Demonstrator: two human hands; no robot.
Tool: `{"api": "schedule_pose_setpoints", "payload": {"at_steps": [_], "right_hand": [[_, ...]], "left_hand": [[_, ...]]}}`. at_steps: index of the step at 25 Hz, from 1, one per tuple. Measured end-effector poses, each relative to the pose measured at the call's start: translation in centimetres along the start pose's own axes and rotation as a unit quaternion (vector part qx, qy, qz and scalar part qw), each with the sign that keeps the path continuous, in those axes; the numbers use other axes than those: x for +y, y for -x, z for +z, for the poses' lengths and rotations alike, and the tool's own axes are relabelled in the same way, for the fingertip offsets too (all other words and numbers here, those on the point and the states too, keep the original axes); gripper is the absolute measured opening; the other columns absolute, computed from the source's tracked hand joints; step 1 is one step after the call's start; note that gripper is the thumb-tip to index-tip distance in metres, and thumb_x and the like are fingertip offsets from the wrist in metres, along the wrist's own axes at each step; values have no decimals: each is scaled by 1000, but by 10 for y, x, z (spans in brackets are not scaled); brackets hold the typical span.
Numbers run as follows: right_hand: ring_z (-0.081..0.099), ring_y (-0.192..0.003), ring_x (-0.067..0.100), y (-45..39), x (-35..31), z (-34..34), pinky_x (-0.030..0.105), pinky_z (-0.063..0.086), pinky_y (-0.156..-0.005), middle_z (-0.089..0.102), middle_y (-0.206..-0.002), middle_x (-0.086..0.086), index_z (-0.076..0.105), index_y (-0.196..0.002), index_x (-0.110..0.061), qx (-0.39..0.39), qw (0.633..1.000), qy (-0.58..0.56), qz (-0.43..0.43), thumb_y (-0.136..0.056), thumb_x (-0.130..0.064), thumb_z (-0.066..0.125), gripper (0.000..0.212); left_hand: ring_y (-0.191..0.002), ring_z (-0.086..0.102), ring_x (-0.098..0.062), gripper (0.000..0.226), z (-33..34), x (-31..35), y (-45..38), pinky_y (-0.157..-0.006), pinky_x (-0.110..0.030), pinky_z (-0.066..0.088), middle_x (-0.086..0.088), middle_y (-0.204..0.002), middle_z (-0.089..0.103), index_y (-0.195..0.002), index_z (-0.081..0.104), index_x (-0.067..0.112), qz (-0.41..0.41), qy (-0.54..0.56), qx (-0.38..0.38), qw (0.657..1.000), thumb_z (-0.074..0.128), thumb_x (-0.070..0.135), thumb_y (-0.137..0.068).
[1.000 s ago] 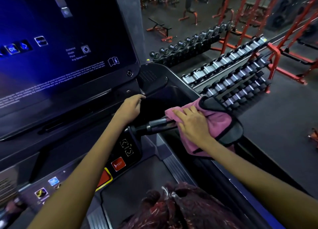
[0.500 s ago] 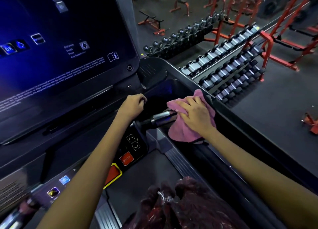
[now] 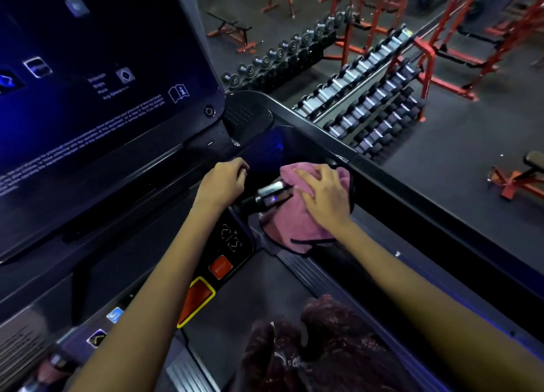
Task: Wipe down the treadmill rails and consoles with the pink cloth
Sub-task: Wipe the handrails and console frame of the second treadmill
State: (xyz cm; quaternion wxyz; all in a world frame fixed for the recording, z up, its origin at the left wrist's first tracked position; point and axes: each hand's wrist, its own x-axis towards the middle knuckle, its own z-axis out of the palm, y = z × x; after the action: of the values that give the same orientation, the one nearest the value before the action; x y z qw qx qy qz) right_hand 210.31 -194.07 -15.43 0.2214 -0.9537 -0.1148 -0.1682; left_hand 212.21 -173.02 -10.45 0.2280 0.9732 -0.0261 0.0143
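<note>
**Q:** What is happening at the treadmill?

**Me:** I am standing on the belt (image 3: 250, 300), facing the console (image 3: 88, 82). My right hand (image 3: 326, 200) is pressing the cloth (image 3: 288, 223) down on the grip (image 3: 269, 195), the short bar with the shiny sleeve that sticks out toward the right rail (image 3: 412, 215).

**Q:** How are the fingers lying?

**Me:** The right fingers (image 3: 309, 175) are lying nearly straight and a little apart on top of the cloth, flat on it and not pinching. The cloth is bunching under my palm and hanging below the bar, dark hem down. My left hand (image 3: 223, 182) is curling its fingers over the console's lower edge, just left of the bar; I am judging that it is steadying me.

**Q:** Which way does the bar run from your hand?

**Me:** Its long axis is running from lower left, near the arrow keys (image 3: 231, 237), up and right under my palm. The bare sleeve is showing just left of my fingertips, so I am judging that the coming stroke goes leftward along that axis, toward the left hand. The right hand is the nearer one, already on it.

**Q:** And the rail?

**Me:** It is lying just beyond the cloth, to the right.
</note>
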Motion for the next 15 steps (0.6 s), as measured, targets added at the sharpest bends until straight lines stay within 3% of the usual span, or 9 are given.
{"api": "schedule_pose_setpoints", "payload": {"at_steps": [2, 5, 8, 12, 15], "right_hand": [[54, -96, 36, 3, -12, 3, 47, 54, -68, 54, -105, 18, 63, -119, -19, -7, 999, -14, 47, -79, -19, 68, 41], [58, -88, 34, 18, -50, 12, 36, 52, -62, 58, -100, 17, 66, -115, -19, 11, 999, -34, -35, -70, -15, 75, 46], [60, -88, 32, 18, -38, 5, 33, 54, -59, 59, -102, 14, 65, -116, -21, -14, 994, -32, -99, -79, -23, 62, 37], [49, -106, 30, 8, 17, -27, 42, 49, -84, 46, -118, 14, 54, -131, -23, -93, 995, 18, 23, -89, -16, 55, 43], [46, -105, 26, 31, 44, -61, 37, 48, -85, 44, -118, 10, 53, -132, -24, -120, 992, 33, 24, -89, -15, 56, 44]], "left_hand": [[-99, 59, -37, 26, -3, 9, 3, -82, -43, 47, -17, -110, 63, -114, 56, 12, 20, -82, -15, 996, 40, 24, -97], [-106, 57, -36, 33, -4, 20, 4, -84, -42, 43, -14, -120, 59, -122, 47, 12, 40, -137, -42, 989, 30, 30, -101], [-109, 56, -36, 37, 7, 37, 4, -88, -43, 43, -16, -123, 58, -122, 43, 13, 37, -120, -76, 989, 26, 37, -100], [-110, 55, -36, 49, 40, 67, 14, -86, -43, 40, -15, -123, 57, -119, 43, 11, 10, -104, -98, 990, 24, 50, -97], [-106, 55, -34, 54, 61, 72, 24, -83, -41, 39, -14, -119, 56, -117, 47, 11, 32, -249, -39, 967, 32, 56, -93]]}}
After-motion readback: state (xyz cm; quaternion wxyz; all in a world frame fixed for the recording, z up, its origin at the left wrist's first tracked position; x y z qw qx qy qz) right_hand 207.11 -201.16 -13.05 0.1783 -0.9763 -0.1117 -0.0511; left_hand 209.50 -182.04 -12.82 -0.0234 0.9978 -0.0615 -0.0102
